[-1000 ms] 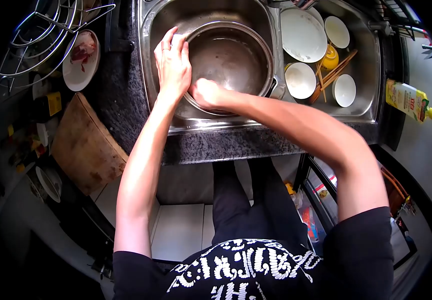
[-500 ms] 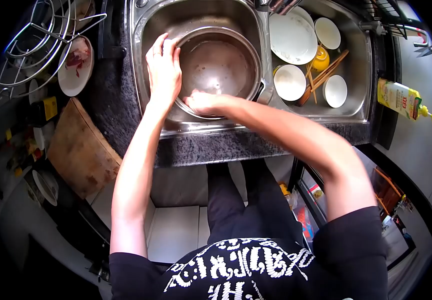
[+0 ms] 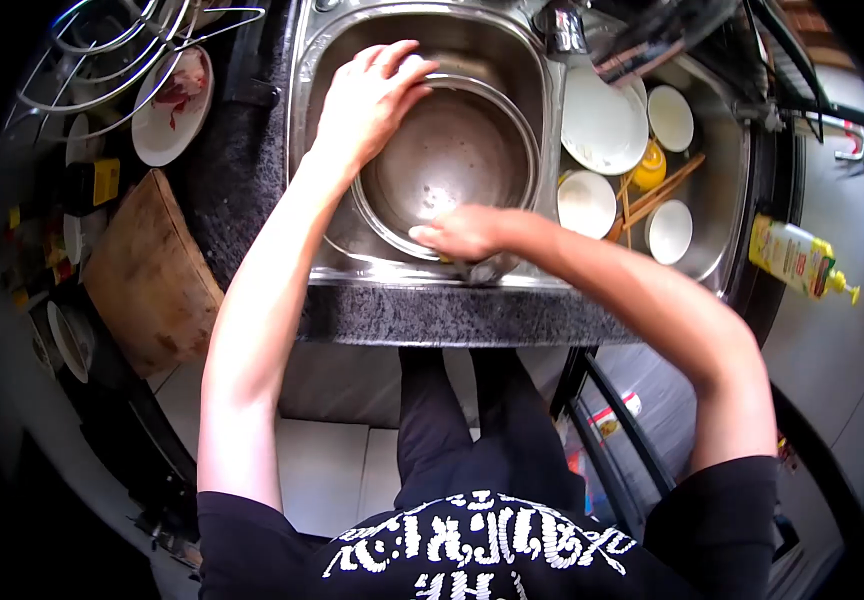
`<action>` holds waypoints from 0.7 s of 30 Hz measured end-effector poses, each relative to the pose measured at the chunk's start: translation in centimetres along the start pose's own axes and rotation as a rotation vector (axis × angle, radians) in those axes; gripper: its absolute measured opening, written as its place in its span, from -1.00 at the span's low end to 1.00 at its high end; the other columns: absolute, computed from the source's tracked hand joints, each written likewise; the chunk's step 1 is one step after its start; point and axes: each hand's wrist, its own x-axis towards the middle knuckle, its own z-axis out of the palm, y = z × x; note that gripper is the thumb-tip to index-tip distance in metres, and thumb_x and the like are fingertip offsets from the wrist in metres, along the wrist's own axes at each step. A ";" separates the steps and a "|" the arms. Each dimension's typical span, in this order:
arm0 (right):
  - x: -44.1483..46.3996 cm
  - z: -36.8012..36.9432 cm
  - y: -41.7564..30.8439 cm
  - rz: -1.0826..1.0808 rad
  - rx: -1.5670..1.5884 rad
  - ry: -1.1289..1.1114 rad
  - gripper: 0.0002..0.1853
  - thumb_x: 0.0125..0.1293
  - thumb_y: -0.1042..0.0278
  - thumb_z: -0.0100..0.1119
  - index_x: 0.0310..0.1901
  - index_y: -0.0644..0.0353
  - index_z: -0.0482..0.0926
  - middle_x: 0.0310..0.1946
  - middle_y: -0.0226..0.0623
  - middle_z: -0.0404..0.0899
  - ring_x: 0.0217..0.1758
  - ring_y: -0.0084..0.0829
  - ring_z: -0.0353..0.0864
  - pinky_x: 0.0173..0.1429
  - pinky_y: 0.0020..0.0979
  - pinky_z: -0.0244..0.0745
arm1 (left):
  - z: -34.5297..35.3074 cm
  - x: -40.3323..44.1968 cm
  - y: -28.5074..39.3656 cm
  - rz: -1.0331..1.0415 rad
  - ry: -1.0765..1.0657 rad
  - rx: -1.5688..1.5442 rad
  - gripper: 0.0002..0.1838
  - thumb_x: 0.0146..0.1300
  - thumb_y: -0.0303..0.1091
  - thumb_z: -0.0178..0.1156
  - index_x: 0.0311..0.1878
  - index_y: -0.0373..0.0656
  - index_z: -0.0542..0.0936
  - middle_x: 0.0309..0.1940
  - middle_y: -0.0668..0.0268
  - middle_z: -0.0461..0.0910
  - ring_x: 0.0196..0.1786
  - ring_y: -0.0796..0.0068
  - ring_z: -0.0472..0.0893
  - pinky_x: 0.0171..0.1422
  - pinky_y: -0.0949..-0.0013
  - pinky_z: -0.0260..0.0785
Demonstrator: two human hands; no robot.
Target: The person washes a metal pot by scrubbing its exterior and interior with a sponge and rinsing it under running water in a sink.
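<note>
We see the metal pot point(image 3: 452, 150) in the left basin point(image 3: 482, 42), set toward its five o'clock side, where the basin walls probably limit sliding. Our left hand point(image 3: 364, 105) meets the rim at eleven o'clock, fingers moderately spread, seemingly to steady it; we cannot tell whether the thumb pinches the wall. Our right hand point(image 3: 462, 232), narrow and curled, lies over the rim at six o'clock, opposite the left, an arrangement that likely counters tipping. A yellow edge point(image 3: 445, 260) shows beneath it, but we cannot tell what the fingers enclose. At two to three o'clock, the right basin point(image 3: 717, 240) keeps a large plate point(image 3: 602, 118), bowls point(image 3: 586, 203) and chopsticks point(image 3: 674, 182) apart from the pot.
</note>
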 end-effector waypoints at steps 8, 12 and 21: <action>-1.2 -0.7 0.1 -0.113 -0.469 0.159 -0.40 0.46 -0.11 -0.25 -0.28 0.35 0.59 -0.21 0.18 0.58 -0.01 0.03 0.57 0.15 -0.06 0.39 | -3.5 -5.6 4.3 -0.635 0.057 -0.255 -0.36 0.27 -0.29 0.17 0.38 -0.27 0.22 0.21 -0.11 0.36 0.30 -0.06 0.37 0.36 0.13 0.28; -3.1 -4.2 0.8 0.144 -0.587 0.055 -0.64 0.35 0.10 -0.02 -0.30 0.17 0.70 -0.25 -0.07 0.67 0.02 -0.15 0.59 0.21 -0.20 0.34 | -2.4 -8.3 6.2 -0.767 -0.007 -0.425 -0.39 0.30 -0.48 0.04 0.42 -0.13 0.18 0.16 -0.16 0.40 0.18 -0.18 0.47 0.30 0.02 0.33; -1.3 -6.1 0.6 0.265 -0.839 -0.008 -0.78 0.22 0.29 0.03 -0.28 0.14 0.67 -0.25 -0.22 0.69 -0.20 -0.27 0.68 -0.06 -0.28 0.55 | -1.9 -4.9 1.4 -0.772 0.131 -0.692 -0.44 0.25 -0.55 0.04 0.35 -0.07 0.37 0.18 -0.01 0.51 0.24 0.10 0.51 0.33 0.24 0.35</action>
